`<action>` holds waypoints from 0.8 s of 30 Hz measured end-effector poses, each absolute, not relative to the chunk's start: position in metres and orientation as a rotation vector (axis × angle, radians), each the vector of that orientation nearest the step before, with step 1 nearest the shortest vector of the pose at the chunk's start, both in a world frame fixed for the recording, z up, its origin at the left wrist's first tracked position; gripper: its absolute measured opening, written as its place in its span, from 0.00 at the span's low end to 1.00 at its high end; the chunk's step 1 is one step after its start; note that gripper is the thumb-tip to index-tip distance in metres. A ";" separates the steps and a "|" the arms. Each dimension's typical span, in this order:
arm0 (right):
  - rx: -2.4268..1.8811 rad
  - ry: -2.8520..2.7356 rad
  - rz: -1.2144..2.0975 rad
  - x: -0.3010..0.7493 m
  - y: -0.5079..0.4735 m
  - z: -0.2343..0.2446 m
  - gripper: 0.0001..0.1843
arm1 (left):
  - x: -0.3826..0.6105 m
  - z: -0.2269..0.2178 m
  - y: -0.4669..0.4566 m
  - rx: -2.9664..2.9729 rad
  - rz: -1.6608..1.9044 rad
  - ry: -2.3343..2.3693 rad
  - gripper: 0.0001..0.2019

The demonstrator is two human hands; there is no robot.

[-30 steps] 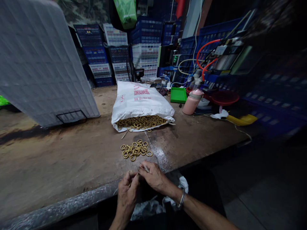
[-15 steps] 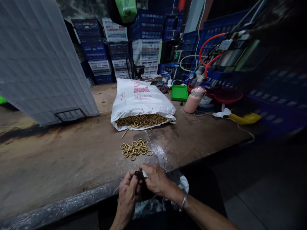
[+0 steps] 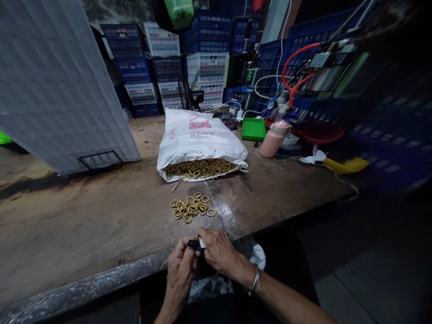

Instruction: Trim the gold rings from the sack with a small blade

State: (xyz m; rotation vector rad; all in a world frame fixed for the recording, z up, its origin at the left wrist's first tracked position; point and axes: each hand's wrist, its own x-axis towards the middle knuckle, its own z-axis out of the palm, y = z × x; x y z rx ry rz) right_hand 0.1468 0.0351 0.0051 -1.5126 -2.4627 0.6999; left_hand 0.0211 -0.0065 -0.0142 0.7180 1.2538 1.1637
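Note:
At the table's front edge, my left hand (image 3: 178, 272) and my right hand (image 3: 219, 253) are close together, both closed. Thumb and fingers of my left hand pinch a small dark piece (image 3: 195, 244), flat and black, whose kind I cannot make out. My right hand grips its other end, where a white bit (image 3: 202, 243) shows under the fingers. A brass-coloured ring (image 3: 193, 236) stands up between the fingertips, partly hidden. Just beyond lies a loose pile of brass rings (image 3: 192, 208). Behind it, a white woven sack (image 3: 202, 146) lies with its mouth towards me, full of similar rings.
A grey-white corrugated panel (image 3: 67, 90) rises at left, with a black wire stand (image 3: 101, 160) at its foot. To the right are a green tray (image 3: 254, 129), a pink bottle (image 3: 272, 141) and a yellow scoop (image 3: 347, 165). Stacked crates (image 3: 207, 67) line the back.
The black piece has shifted slightly left and the ring between the fingertips shows more upright. My hands keep their hold. The view has moved slightly.

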 end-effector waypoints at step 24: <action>-1.857 -2.214 0.319 0.173 0.092 -0.013 0.09 | 0.025 -0.033 0.003 0.433 1.030 0.891 0.21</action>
